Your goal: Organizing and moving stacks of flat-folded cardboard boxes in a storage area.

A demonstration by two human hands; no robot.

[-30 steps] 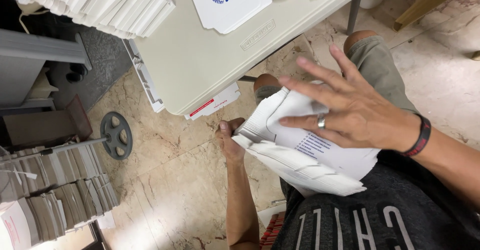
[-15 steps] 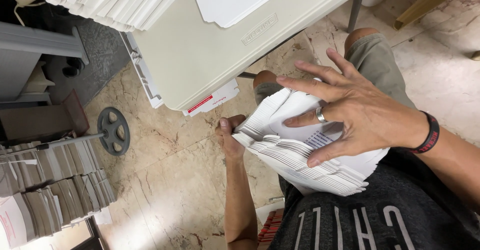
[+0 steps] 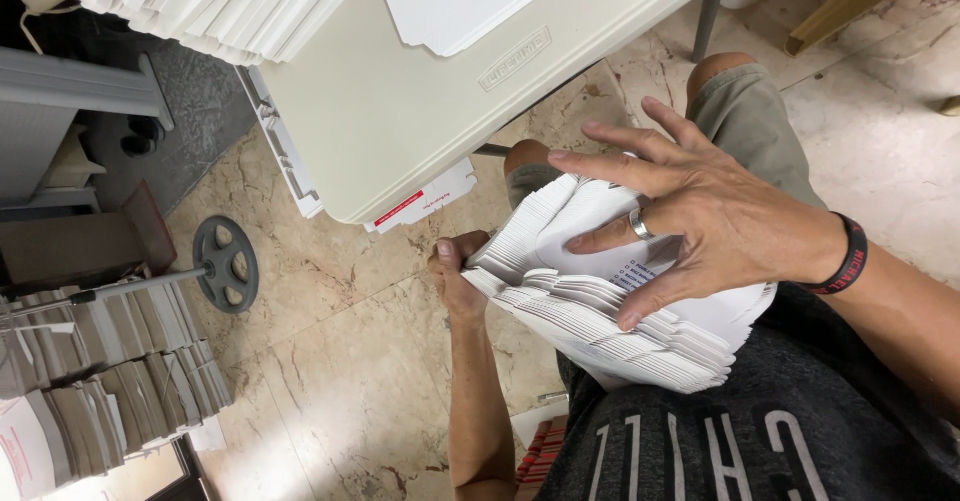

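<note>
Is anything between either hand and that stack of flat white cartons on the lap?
Nothing visible. The right hand lies spread flat on top of the stack of cartons, and the left hand grips its near end directly.

The right hand [image 3: 700,226] lies flat, fingers spread, a ring on one finger and a dark band on the wrist. The left hand [image 3: 458,276] is curled in a grip, forearm reaching up from below.

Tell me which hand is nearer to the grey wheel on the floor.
Left. The left hand grips the end of the stack of flat white cartons on the side toward the grey wheel. The right hand lies spread on top of the stack, farther away.
</note>
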